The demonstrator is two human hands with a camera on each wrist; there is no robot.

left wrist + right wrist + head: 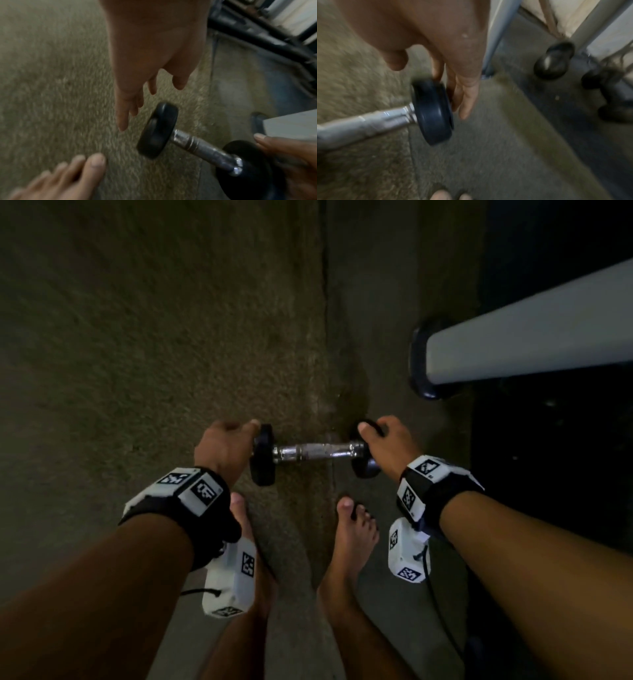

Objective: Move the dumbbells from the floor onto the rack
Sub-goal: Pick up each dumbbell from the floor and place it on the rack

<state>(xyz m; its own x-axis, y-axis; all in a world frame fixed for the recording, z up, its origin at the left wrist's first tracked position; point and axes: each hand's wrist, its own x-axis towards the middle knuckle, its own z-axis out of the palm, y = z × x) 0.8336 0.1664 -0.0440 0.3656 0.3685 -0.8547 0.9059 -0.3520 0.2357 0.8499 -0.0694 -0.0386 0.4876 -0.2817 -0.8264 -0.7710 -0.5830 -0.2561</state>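
A dumbbell (320, 450) with a chrome handle and black round ends lies crosswise on the carpet just ahead of my bare feet. My left hand (222, 446) is at its left end (157, 129); in the left wrist view the fingers (123, 119) hang straight beside that end with a small gap. My right hand (387, 443) is at the right end (433, 112). Its straight fingers (465, 102) lie along the outer face and the thumb sits over the rim. A white beam (534, 344) with a black end cap, a low frame part, reaches in from the right.
Beige carpet (154, 354) lies left and grey floor right, with a seam under the dumbbell. Two more dark dumbbells (553, 62) (607, 94) lie on a dark mat by grey frame legs. A black tubular frame (254, 31) stands beyond. My feet (352, 535) are close behind.
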